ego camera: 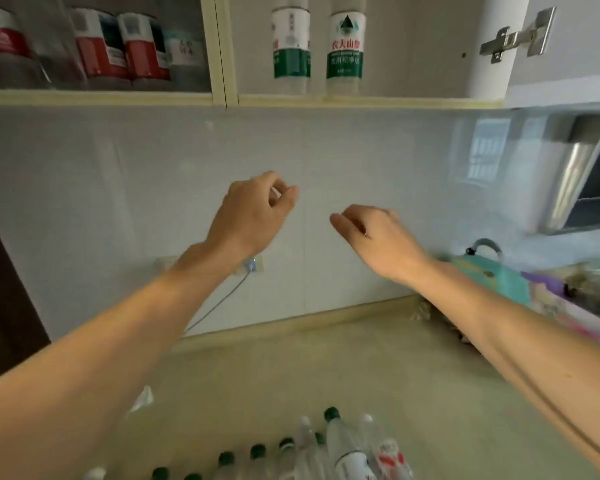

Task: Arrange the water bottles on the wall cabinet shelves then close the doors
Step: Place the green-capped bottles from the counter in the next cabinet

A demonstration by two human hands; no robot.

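Here both hands, left hand [253, 216] and right hand [378, 233], hang empty, fingers [340, 223] loosely curled.

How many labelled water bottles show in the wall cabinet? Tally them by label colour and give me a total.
Clear plastic bottles with red-and-white labels: 3
Clear plastic bottles with green-and-white labels: 2
Clear plastic bottle with a pale, blurred label: 1
Total: 6

Two green-label bottles [317, 46] stand in the far right cabinet bay, four red-label bottles [97, 46] far left; near bottles too crowded to count.
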